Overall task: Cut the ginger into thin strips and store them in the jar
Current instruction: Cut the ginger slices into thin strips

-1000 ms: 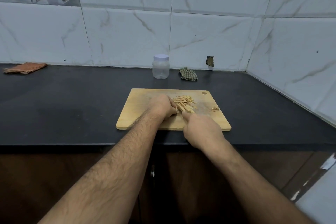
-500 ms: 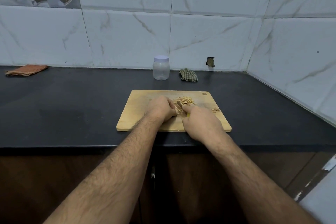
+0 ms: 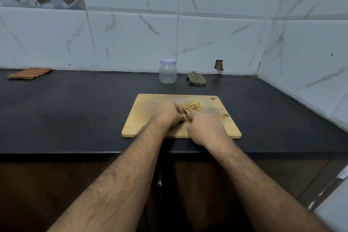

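Observation:
A wooden cutting board [image 3: 143, 118] lies on the black counter in front of me. On its far middle sits a pile of thin ginger strips [image 3: 191, 106]. My left hand [image 3: 167, 112] has curled fingers and holds down a small ginger piece [image 3: 185, 117] that shows just at its fingertips. My right hand [image 3: 206, 129] touches it from the right and grips a knife. The handle is hidden, and only a sliver of the blade shows between my hands. A clear plastic jar [image 3: 168, 73] with a white lid on stands behind the board by the wall.
Small ginger scraps [image 3: 224, 114] lie near the board's right edge. A green checked cloth [image 3: 196, 78] sits right of the jar, and an orange cloth [image 3: 29, 73] at the far left. Tiled walls close off the back and right. The counter's front edge [image 3: 94, 151] is near me.
My right hand has moved forward, away from me, until it meets my left hand at the ginger piece. The left hand and the pile of strips have stayed put.

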The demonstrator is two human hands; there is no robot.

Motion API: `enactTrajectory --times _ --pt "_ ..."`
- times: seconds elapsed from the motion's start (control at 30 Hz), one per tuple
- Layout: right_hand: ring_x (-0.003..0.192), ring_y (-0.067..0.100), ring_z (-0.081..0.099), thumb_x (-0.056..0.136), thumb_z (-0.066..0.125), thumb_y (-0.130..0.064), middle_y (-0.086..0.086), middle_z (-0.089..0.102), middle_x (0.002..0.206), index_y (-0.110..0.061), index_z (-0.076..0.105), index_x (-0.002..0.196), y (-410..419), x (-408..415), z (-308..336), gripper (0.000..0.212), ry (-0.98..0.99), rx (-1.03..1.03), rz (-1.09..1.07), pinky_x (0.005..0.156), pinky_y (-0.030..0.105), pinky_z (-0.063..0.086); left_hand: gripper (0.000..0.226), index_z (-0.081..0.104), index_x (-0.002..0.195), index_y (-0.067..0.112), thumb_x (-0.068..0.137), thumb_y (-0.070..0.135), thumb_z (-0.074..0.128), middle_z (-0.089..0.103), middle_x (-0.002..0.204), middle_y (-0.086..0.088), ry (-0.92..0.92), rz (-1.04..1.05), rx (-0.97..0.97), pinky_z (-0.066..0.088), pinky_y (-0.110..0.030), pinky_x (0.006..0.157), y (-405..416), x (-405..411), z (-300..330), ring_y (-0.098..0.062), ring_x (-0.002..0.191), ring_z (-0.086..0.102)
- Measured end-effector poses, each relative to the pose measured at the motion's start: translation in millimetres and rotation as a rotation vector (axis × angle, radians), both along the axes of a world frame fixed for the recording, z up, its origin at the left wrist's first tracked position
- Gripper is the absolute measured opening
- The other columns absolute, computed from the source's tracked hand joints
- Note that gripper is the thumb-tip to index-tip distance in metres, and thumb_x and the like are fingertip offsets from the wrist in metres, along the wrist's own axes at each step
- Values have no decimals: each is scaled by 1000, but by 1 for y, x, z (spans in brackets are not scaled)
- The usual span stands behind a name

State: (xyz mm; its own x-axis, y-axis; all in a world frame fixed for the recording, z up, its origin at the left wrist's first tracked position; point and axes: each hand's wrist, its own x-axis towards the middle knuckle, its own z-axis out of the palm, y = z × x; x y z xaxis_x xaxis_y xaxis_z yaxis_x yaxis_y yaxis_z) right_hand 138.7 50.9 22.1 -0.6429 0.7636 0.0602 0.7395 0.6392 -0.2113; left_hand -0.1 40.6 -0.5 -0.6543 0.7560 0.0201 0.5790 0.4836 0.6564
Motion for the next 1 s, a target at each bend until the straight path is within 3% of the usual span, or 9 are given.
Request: enactTrajectory --times 0.13,0.27,0.4,0.57,0.73,1.0 --pt "115 23 56 96 43 -14 4 61 129 -28 51 141 2 -3 2 48 -2 27 -12 77 31 43 4 73 80 27 81 23 74 70 83 10 4 -7 -6 44 -21 59 -1 0 0 -10 62 55" --pt "117 24 55 96 43 -13 6 59 131 -29 49 143 3 -3 4 50 -1 32 -10 84 33 47 11 76 91 28 81 25 74 71 92 11 12 -6 -2 43 -21 63 -1 -1 -1 -10 68 55" --pt "116 24 55 96 44 -15 5 59 131 -28 49 143 2 -1 4 49 1 25 -7 85 34 48 7 74 87 28 80 26 76 72 94 10 35 -3 7 48 -23 68 0 -1 -2 -12 75 59" --pt "117 24 55 95 45 -15 4 60 130 -27 52 140 -1 -1 5 47 19 -22 -1 87 34 47 9 70 86 32 79 30 75 70 101 11 121 -1 33 49 -24 81 -3 -1 -5 -12 97 62" --pt "119 24 55 96 43 -15 5 59 132 -28 50 142 -5 0 5 48 16 -40 -3 83 33 45 11 68 72 32 79 31 76 67 85 16 114 -2 40 46 -22 72 -4 0 -5 -8 88 62" --pt "118 24 54 96 45 -15 4 58 132 -33 45 144 -11 10 -2 51 4 -43 -22 79 34 44 13 66 71 31 79 31 76 70 93 15 76 11 27 45 -21 72 -3 0 -2 -7 87 61"
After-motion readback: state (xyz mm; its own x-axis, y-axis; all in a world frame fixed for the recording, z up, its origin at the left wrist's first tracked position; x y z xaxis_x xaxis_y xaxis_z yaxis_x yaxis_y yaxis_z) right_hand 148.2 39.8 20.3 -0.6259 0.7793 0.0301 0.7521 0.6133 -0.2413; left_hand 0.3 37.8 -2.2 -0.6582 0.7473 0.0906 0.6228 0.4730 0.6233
